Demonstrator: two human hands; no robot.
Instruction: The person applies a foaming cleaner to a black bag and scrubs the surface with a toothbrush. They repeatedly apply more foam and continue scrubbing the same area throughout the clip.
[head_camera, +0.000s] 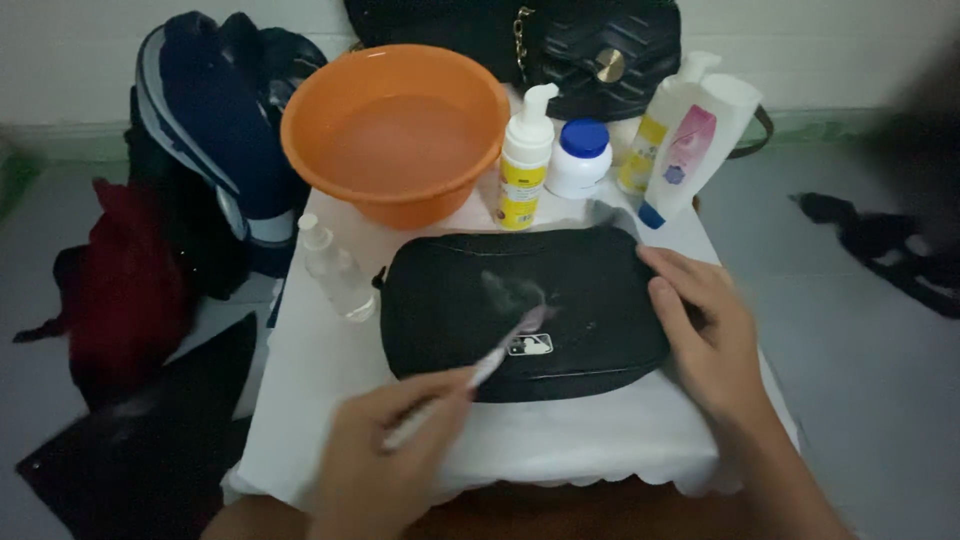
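A black zip pouch lies flat on a small table with a white cloth. My left hand grips a white toothbrush, its bristle end resting on a foamy smear on top of the pouch. My right hand presses on the pouch's right edge, fingers curled over it.
Behind the pouch stand an orange basin with water, a yellow-labelled foam pump bottle, a white jar with a blue lid, two lotion bottles and a small clear bottle. A black handbag sits at the back, a dark backpack at left.
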